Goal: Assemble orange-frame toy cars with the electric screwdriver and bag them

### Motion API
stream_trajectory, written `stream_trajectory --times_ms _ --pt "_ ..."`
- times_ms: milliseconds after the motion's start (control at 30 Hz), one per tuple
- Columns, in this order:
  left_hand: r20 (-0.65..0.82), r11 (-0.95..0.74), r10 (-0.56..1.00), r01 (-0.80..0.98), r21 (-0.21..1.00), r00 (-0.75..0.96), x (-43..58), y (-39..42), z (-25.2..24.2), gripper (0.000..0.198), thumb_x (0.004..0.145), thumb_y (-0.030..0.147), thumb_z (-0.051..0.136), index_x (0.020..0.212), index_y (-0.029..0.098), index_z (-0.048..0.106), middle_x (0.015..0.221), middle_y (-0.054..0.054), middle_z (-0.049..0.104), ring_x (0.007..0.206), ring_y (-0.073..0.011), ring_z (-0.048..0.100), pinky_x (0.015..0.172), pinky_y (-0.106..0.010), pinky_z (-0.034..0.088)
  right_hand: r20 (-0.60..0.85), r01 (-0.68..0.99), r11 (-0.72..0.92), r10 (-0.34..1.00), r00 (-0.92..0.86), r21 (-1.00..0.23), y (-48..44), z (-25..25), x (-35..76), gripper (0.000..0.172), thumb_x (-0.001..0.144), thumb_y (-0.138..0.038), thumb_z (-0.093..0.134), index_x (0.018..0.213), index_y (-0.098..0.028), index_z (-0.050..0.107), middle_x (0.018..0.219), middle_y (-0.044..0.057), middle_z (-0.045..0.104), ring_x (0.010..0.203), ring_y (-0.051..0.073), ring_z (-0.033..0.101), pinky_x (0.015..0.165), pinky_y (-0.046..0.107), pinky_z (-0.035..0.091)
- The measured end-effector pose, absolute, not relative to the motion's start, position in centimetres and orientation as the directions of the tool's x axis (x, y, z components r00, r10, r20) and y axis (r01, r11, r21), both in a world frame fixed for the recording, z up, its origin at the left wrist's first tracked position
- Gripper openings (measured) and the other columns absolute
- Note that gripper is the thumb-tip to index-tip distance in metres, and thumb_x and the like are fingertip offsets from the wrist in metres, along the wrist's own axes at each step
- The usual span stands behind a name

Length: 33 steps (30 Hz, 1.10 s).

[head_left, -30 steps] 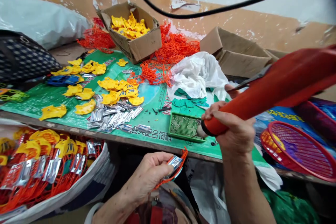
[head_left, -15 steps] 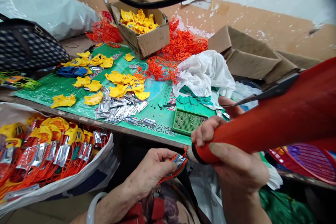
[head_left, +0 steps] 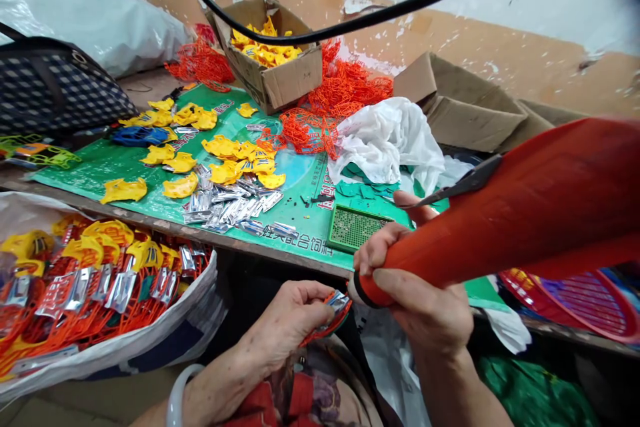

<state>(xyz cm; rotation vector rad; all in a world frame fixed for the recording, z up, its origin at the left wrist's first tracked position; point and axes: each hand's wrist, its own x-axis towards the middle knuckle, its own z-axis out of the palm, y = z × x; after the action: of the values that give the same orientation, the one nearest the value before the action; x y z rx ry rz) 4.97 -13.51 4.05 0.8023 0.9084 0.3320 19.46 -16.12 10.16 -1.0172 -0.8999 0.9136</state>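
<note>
My left hand (head_left: 293,320) pinches a small orange-red plastic piece (head_left: 327,330) with a silver plate on it. Its lower part is hidden behind my fingers. My right hand (head_left: 420,293) is wrapped round the body of a red electric screwdriver (head_left: 480,220), with the thumb on the near side. The screwdriver lies slanted, its pale nose close against the end of the piece; I cannot tell whether they touch. A dark lever (head_left: 463,181) stands off the tool's upper side, near one extended finger.
Yellow plastic parts (head_left: 239,155) and silver plates (head_left: 235,203) lie on the green sheet. A green perforated tray (head_left: 353,227) is near the table edge. At left stands a white sack (head_left: 213,293) of assembled pieces. A black cable (head_left: 350,28) arcs overhead; a cardboard box (head_left: 295,83) sits behind.
My right hand and the screwdriver have shifted left, bringing the nose a little nearer the piece. My left hand keeps its pinch and has hardly moved.
</note>
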Motion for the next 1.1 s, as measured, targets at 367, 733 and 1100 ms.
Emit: stream_trajectory --times_ms 367,733,1100 --pt "-0.572 0.676 0.573 0.056 0.735 0.588 5.0 -13.7 3.6 0.016 0.059 0.021 0.068 0.071 0.012 0.072 0.06 0.001 0.06 0.053 -0.0087 0.044 0.053 -0.025 0.026 0.131 -0.208 0.21 0.932 0.339 -0.956 -16.4 9.8 19.4 0.064 0.064 -0.02 0.074 0.122 -0.03 0.05 0.07 -0.006 0.058 0.06 0.015 0.056 0.061 0.035 0.05" --pt "-0.558 0.657 0.575 0.069 0.751 0.598 5.0 -13.6 3.1 0.018 0.061 0.024 0.068 0.073 0.012 0.072 0.06 0.002 0.059 0.053 -0.0076 0.044 0.053 -0.023 0.029 0.133 -0.178 0.202 0.932 0.337 -0.963 -16.4 9.3 19.6 0.062 0.067 -0.018 0.072 0.123 -0.028 0.048 0.072 -0.006 0.058 0.062 0.015 0.056 0.065 0.036 0.05" --pt "-0.546 0.633 0.589 0.081 0.77 0.596 5.1 -13.8 3.3 0.011 0.061 0.023 0.067 0.065 0.013 0.067 0.055 0.003 0.055 0.049 -0.0063 0.039 0.05 -0.023 0.025 0.19 -0.095 0.232 0.927 0.324 -0.968 -16.7 8.5 19.7 0.022 0.066 -0.021 0.072 0.085 -0.021 0.061 0.071 -0.003 0.059 0.062 0.014 0.057 0.067 0.035 0.052"
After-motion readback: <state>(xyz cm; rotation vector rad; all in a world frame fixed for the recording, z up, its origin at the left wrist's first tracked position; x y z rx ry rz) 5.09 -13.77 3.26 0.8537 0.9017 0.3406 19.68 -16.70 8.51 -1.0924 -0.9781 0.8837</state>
